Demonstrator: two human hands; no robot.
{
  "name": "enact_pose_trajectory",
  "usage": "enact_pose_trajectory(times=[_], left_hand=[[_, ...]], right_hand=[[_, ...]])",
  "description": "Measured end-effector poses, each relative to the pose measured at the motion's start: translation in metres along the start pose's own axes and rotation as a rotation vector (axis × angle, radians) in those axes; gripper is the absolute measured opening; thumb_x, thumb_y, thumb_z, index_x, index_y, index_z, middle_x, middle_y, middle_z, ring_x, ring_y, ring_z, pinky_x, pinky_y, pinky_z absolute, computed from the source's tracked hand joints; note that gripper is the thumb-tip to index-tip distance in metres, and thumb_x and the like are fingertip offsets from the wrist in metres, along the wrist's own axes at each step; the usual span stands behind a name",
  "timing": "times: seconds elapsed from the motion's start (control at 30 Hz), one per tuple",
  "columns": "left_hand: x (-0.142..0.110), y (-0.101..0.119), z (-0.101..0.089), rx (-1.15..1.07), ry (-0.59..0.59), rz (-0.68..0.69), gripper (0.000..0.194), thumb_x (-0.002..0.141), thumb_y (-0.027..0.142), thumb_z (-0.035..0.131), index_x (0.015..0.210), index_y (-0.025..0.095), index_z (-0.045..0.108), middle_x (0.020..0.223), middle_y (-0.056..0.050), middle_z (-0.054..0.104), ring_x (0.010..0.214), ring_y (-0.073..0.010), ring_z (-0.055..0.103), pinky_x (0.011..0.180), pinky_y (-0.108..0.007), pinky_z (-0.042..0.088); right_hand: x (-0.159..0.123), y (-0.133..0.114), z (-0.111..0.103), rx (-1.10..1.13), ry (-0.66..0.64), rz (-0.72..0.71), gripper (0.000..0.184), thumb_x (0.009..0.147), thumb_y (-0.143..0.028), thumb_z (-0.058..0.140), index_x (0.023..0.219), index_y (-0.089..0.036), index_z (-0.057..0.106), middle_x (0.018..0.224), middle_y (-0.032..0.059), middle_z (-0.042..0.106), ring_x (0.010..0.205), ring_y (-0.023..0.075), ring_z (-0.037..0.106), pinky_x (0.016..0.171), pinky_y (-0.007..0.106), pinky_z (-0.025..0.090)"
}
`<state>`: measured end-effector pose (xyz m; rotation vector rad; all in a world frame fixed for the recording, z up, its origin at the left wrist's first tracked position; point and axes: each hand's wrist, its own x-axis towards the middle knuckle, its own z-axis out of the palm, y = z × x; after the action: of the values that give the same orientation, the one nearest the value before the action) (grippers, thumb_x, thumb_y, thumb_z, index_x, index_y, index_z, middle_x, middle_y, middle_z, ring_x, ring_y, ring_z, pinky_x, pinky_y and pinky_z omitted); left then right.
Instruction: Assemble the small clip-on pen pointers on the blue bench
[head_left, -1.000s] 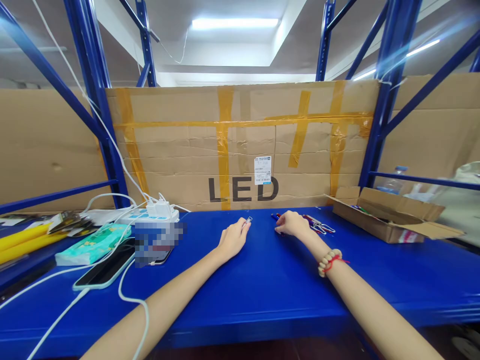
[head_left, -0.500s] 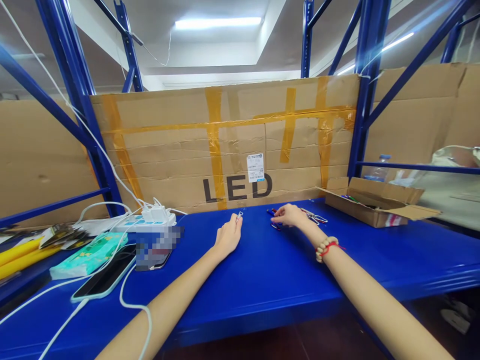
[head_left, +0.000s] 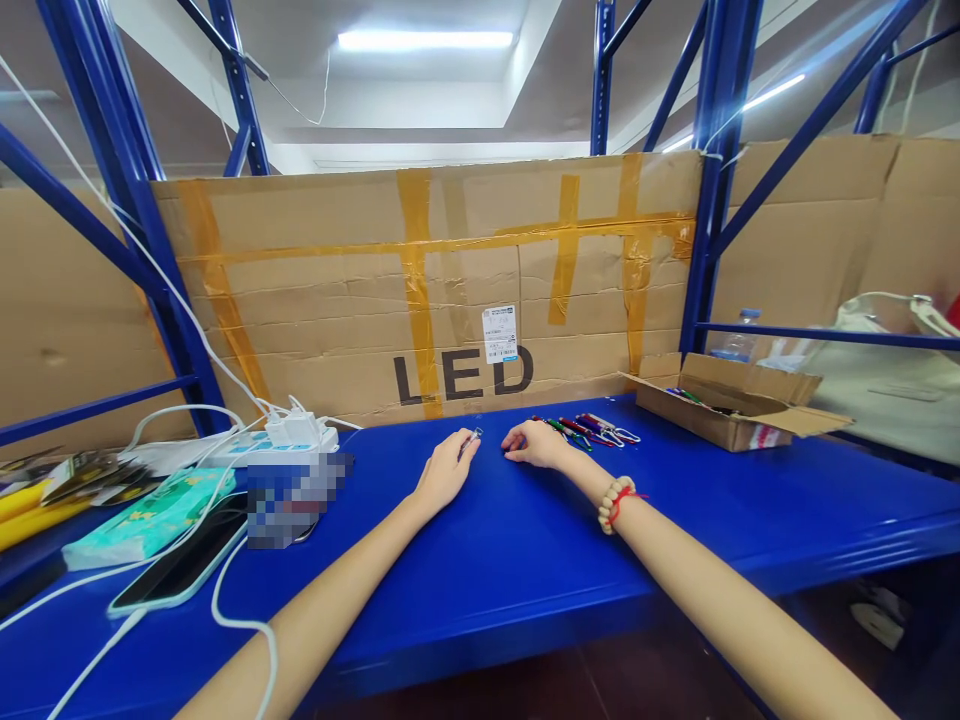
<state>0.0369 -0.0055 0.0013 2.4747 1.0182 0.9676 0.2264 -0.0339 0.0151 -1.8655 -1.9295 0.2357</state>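
Observation:
My left hand (head_left: 444, 470) rests on the blue shelf (head_left: 525, 560) with its fingers pinched on a small silver clip (head_left: 472, 437). My right hand (head_left: 534, 445) lies close beside it, fingers curled down on the shelf surface; whether anything is under them is hidden. A beaded bracelet with a red cord (head_left: 616, 502) is on my right wrist. Just behind and right of my right hand lies a row of coloured carabiner clips (head_left: 589, 429).
A taped cardboard sheet marked LED (head_left: 450, 290) backs the shelf. An open cardboard box (head_left: 731, 400) sits at the right. At the left are a power strip with chargers (head_left: 289, 436), a phone on a white cable (head_left: 176, 568), a tissue pack (head_left: 146, 515) and yellow items (head_left: 30, 500).
My right hand has left the carabiner clips and moved left toward my left hand. My left hand has stayed put with the silver clip. The view has shifted to the right.

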Motion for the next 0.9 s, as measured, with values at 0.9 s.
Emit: enact_pose_trajectory(times=[0.9], left_hand=[[0.0,-0.001,0.001,0.276,-0.191,0.053,0.025,0.09,0.031,0.034,0.096,0.022,0.057,0.096,-0.004,0.053,0.095,-0.0204,0.045,0.083,-0.036,0.033]], right_hand=[[-0.011,0.111,-0.048,0.019,0.45,0.899,0.048,0.069,-0.051,0.062,0.094,-0.009,0.065,0.094,0.0196,0.06,0.097,0.0298,0.056,0.079,0.037,0.045]])
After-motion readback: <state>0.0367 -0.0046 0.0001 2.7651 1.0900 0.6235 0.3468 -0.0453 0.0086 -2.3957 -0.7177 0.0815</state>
